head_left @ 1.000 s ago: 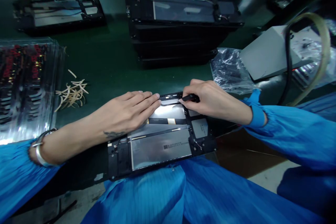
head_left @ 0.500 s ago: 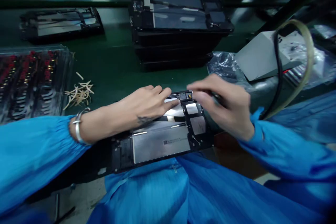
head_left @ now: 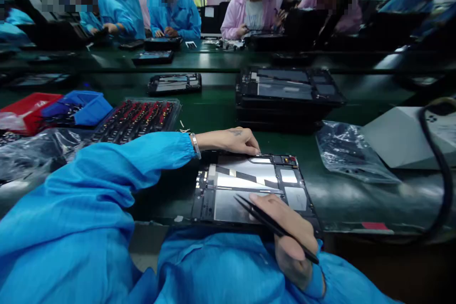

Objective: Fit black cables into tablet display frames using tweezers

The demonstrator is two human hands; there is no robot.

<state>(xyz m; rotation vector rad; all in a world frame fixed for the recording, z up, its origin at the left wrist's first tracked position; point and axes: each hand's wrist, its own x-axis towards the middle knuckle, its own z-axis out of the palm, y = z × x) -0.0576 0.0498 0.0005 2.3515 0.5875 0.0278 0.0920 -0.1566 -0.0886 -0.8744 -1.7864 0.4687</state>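
An opened tablet (head_left: 245,180) with silver battery panels and black flat cables lies in front of me, near the table's front edge. My left hand (head_left: 238,141) is at its far edge, with fingers bent and closed at the rim. Whatever lies between those fingertips is hidden. Black tweezers (head_left: 265,218) rest in my right hand (head_left: 288,228), which is closed around them over the tablet's near right part. Their tips point left above the lower silver panel, and I cannot tell whether they touch it.
Behind the tablet stands a stack of similar tablets (head_left: 288,99), with a single one (head_left: 174,83) further left. At left are a clear tray of small parts (head_left: 138,118), a blue bin (head_left: 92,108) and a red bin (head_left: 33,109). A plastic bag (head_left: 352,152) and pale box (head_left: 409,137) lie right. Co-workers sit opposite.
My view has tilted up. My left hand has gone from over the tablet to its far edge. My right hand has left the far right corner for the near side, tweezers now plainly showing.
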